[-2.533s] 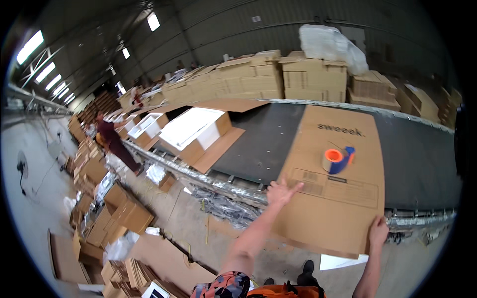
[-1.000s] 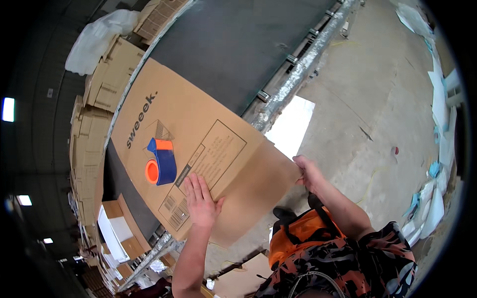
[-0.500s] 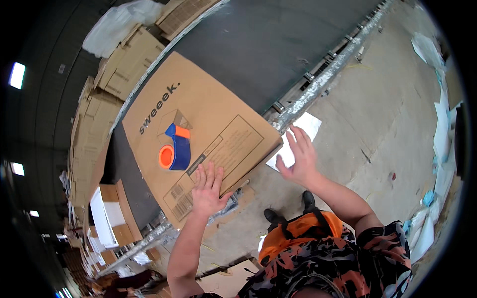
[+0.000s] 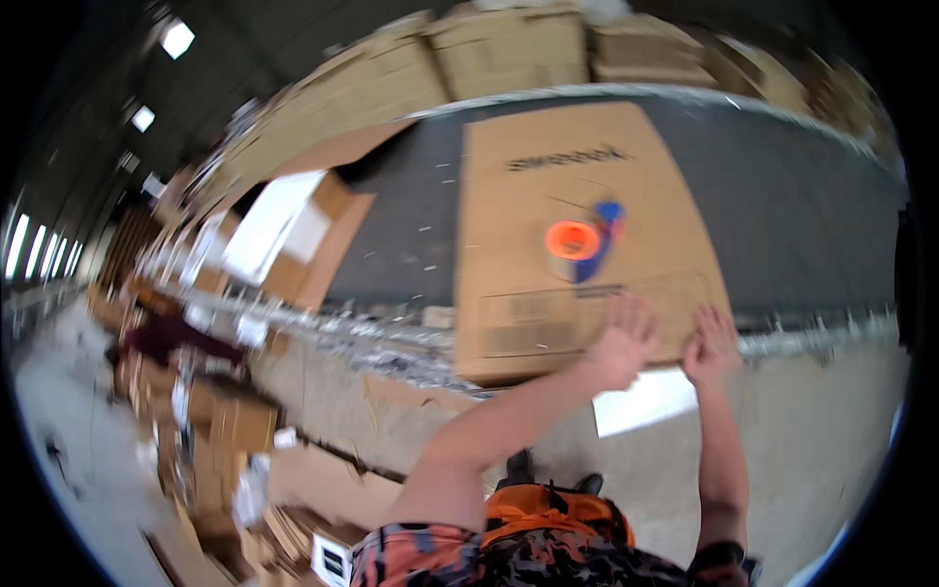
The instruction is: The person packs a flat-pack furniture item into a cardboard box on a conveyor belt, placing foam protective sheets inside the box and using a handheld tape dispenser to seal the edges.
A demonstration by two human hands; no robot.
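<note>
A large flat brown cardboard box [image 4: 509, 235] lies on the dark conveyor belt [image 4: 782, 205] in front of me. On its top sits a blue and orange tape dispenser [image 4: 587, 256], its orange hub turned up. My left hand [image 4: 623, 342] rests flat on the box near its front edge, fingers stretched out, close to the dispenser but apart from it. At the box's near right edge is my right hand [image 4: 711, 344], fingers reaching over the cardboard and holding nothing. Both hands are a little blurred.
Left along the belt stands an open carton [image 4: 323, 225] with white pieces inside. Stacked cartons [image 4: 509, 49] line the belt's far side. A white sheet [image 4: 646, 403] lies below the box's front edge. Cardboard scraps [image 4: 323, 479] and a person in dark red [image 4: 176, 338] are at lower left.
My view has swung left, so the box now appears squarer to me. My right hand has come from beside the box onto its right edge. The left stays on top.
</note>
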